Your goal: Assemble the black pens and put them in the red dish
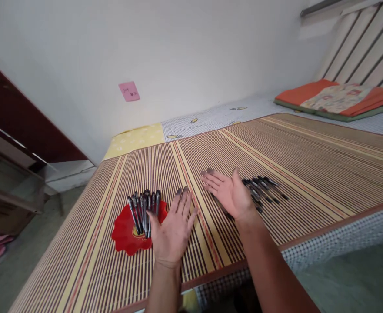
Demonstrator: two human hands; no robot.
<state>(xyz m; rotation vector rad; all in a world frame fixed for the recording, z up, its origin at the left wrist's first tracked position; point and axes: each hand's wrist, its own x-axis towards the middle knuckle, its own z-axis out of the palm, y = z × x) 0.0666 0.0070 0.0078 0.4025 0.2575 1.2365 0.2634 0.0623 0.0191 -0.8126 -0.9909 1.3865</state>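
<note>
Both of my hands hover palm-up over a striped bamboo mat (292, 152) on a bed, holding nothing. My left hand (173, 228) is open, fingers together, just right of a red wavy-edged plate (126, 237) that holds several dark pens (144, 208). My right hand (228, 191) is open too, fingers spread. It lies just left of a second loose pile of dark pens (263, 189) lying on the mat, partly hiding them.
A folded orange and green cushion (338, 98) lies at the bed's far right by a striped headboard. A pink note (129, 91) sticks to the white wall. Dark wooden furniture (11, 143) stands left of the bed. The mat's near edge runs under my forearms.
</note>
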